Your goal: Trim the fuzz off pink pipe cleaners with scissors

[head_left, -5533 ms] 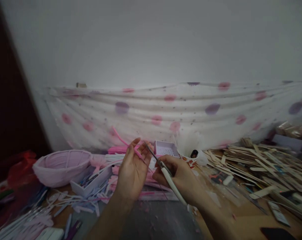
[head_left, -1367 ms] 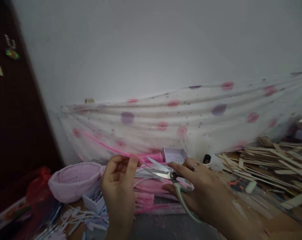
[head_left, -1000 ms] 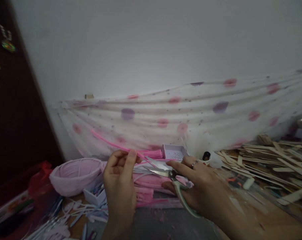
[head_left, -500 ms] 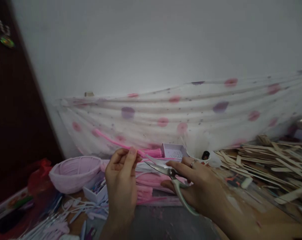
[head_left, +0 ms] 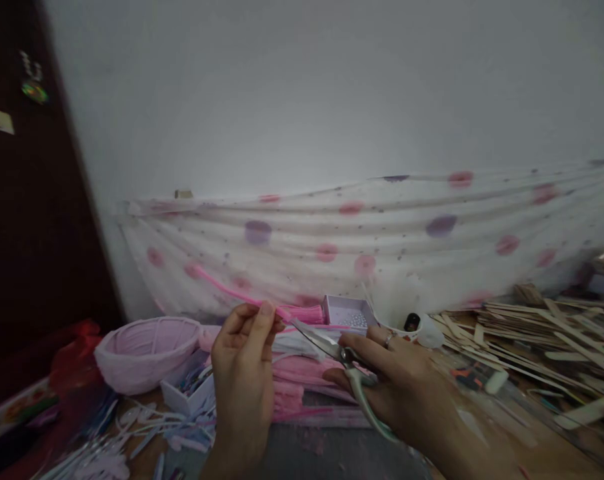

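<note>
Between thumb and fingertips my left hand pinches a bright pink pipe cleaner; its long part rises to the upper left, and a short end sticks out to the right. My right hand is wrapped round the pale green handles of a pair of scissors. The metal blades point to the upper left and look closed or nearly so, with their tips at the short pink end. Behind and below the hands lie bundles of pink fuzzy stems.
At left stand a pale pink wrapped bowl and a small white box of bits. A white tray of beads sits behind the scissors. Flat wooden sticks are heaped at right. A spotted cloth covers the lower wall.
The scissor blades have closed together from a wider gap at the pink end. Both hands keep nearly the same place; the view has tilted slightly upward.
</note>
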Demonstrator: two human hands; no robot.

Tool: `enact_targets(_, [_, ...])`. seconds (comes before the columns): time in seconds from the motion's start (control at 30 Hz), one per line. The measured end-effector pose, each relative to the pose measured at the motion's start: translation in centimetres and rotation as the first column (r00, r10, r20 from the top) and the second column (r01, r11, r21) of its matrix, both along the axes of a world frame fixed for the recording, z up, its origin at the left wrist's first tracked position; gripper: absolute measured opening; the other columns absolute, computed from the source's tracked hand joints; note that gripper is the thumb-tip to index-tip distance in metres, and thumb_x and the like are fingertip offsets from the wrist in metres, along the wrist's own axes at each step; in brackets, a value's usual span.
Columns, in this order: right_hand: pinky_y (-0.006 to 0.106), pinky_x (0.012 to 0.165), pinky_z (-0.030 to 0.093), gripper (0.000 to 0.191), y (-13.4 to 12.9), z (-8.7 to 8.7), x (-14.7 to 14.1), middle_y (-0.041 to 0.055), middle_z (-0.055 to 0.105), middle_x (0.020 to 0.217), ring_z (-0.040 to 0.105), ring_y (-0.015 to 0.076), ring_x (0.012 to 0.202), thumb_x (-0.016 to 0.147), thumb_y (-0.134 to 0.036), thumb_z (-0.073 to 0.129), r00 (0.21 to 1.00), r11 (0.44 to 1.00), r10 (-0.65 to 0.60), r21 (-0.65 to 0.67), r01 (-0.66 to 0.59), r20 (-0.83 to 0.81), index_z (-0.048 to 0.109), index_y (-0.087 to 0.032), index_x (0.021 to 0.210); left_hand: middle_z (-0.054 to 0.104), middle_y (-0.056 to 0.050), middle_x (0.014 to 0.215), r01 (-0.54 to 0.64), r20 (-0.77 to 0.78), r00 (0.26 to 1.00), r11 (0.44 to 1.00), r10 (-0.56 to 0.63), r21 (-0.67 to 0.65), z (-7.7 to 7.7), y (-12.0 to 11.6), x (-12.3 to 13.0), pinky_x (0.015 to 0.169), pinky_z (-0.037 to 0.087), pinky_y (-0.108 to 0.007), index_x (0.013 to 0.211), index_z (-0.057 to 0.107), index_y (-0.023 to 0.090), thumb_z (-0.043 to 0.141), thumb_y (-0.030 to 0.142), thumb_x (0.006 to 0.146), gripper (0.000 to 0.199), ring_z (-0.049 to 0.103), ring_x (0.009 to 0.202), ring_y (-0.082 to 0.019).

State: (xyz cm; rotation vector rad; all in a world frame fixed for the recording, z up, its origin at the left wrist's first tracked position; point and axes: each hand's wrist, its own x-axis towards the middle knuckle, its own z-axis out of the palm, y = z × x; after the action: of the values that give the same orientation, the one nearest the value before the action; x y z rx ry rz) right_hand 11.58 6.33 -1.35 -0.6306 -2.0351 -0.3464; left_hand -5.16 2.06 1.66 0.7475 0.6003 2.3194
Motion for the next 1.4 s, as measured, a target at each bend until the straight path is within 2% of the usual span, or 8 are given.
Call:
enact_targets(0.13, [0.025, 0.051, 0.038, 0.036, -0.2, 0.6, 0.2, 0.0021, 0.059, 0.063, 0.056, 0.0147, 0.056, 0.083, -0.053, 0.059, 0.996, 0.998, 0.024, -0.057, -0.029, -0.082, 0.065, -0.018, 0.082, 0.066, 0.005, 0.064, -0.012, 0.003, 1.000, 1.000, 0.013, -0.020, 0.0, 0.2, -0.3, 0.061, 0.053, -0.016, 0.069, 0.064, 0.015, 0.084, 0.019, 0.057, 0.023, 0.063, 0.058, -0.006])
enact_targets(0.3, [0.028, 0.057, 0.047, 0.036, -0.3, 1.3, 1.2, 0.0059, 0.064, 0.086, 0.060, 0.0187, 0.070, 0.079, -0.046, 0.062, 0.989, 0.936, 0.068, -0.335, -0.108, -0.129, 0.059, -0.021, 0.105, 0.066, 0.003, 0.066, -0.006, -0.017, 1.000, 1.000, 0.005, -0.022, -0.2, 0.7, -0.6, 0.065, 0.053, -0.019, 0.070, 0.066, 0.015, 0.082, 0.020, 0.059, 0.020, 0.063, 0.063, -0.008])
enact_targets(0.43, [0.026, 0.056, 0.045, 0.029, -0.1, 1.4, 1.1, 0.0014, 0.061, 0.077, 0.058, 0.0161, 0.067, 0.078, -0.040, 0.063, 0.950, 0.711, 0.197, -0.631, -0.309, -0.243, 0.059, -0.021, 0.100, 0.067, 0.002, 0.068, 0.011, -0.064, 0.998, 0.999, -0.013, -0.032, -0.3, 0.7, -0.4, 0.065, 0.052, -0.019, 0.071, 0.067, 0.015, 0.081, 0.021, 0.062, 0.018, 0.062, 0.062, -0.008])
enact_targets(0.57, [0.023, 0.048, 0.038, 0.028, -0.2, 1.6, 0.2, -0.0038, 0.051, 0.062, 0.048, 0.0106, 0.053, 0.073, -0.040, 0.064, 0.853, 0.453, 0.208, -0.726, -0.518, -0.479, 0.058, -0.018, 0.090, 0.064, 0.002, 0.065, 0.050, -0.094, 0.994, 0.998, -0.054, -0.041, -0.5, 0.8, -0.2, 0.062, 0.049, -0.018, 0.069, 0.065, 0.015, 0.079, 0.024, 0.065, 0.016, 0.059, 0.060, -0.007])
enact_targets(0.83, [0.025, 0.044, 0.039, 0.036, -0.1, 1.5, -0.2, -0.0030, 0.053, 0.056, 0.049, 0.0126, 0.049, 0.067, -0.045, 0.068, 0.761, 0.258, 0.136, -0.719, -0.645, -0.634, 0.055, -0.018, 0.087, 0.062, 0.002, 0.071, 0.123, -0.131, 0.984, 0.992, -0.120, 0.016, -0.7, 1.3, 0.0, 0.068, 0.049, -0.019, 0.071, 0.067, 0.016, 0.076, 0.025, 0.069, 0.013, 0.058, 0.068, -0.008])
enact_targets(0.97, [0.025, 0.043, 0.039, 0.033, 0.0, 1.3, -0.3, -0.0035, 0.053, 0.055, 0.048, 0.0117, 0.047, 0.066, -0.042, 0.067, 0.769, 0.295, 0.122, -0.717, -0.632, -0.628, 0.055, -0.018, 0.086, 0.063, 0.002, 0.073, 0.163, -0.123, 0.980, 0.986, -0.159, 0.023, -0.7, 1.2, 0.0, 0.071, 0.050, -0.019, 0.074, 0.067, 0.016, 0.076, 0.024, 0.070, 0.012, 0.059, 0.070, -0.008])
enact_targets(1.2, [0.022, 0.045, 0.040, 0.019, 0.1, 1.0, 0.0, -0.0039, 0.054, 0.059, 0.051, 0.0103, 0.051, 0.067, -0.029, 0.065, 0.839, 0.583, 0.092, -0.654, -0.482, -0.536, 0.059, -0.019, 0.083, 0.064, 0.002, 0.067, 0.156, -0.095, 0.983, 0.988, -0.156, -0.003, -0.5, 1.0, -0.1, 0.067, 0.053, -0.020, 0.070, 0.065, 0.016, 0.080, 0.024, 0.064, 0.018, 0.061, 0.064, -0.008])
enact_targets(1.4, [0.024, 0.053, 0.045, 0.019, -0.4, 0.9, 0.4, -0.0019, 0.060, 0.065, 0.056, 0.0124, 0.057, 0.070, -0.023, 0.066, 0.857, 0.633, 0.142, -0.620, -0.463, -0.496, 0.059, -0.020, 0.088, 0.064, 0.003, 0.062, 0.069, -0.136, 0.988, 0.996, -0.076, -0.055, -0.4, 0.8, 0.0, 0.063, 0.051, -0.017, 0.069, 0.063, 0.015, 0.082, 0.024, 0.060, 0.023, 0.061, 0.060, -0.007])
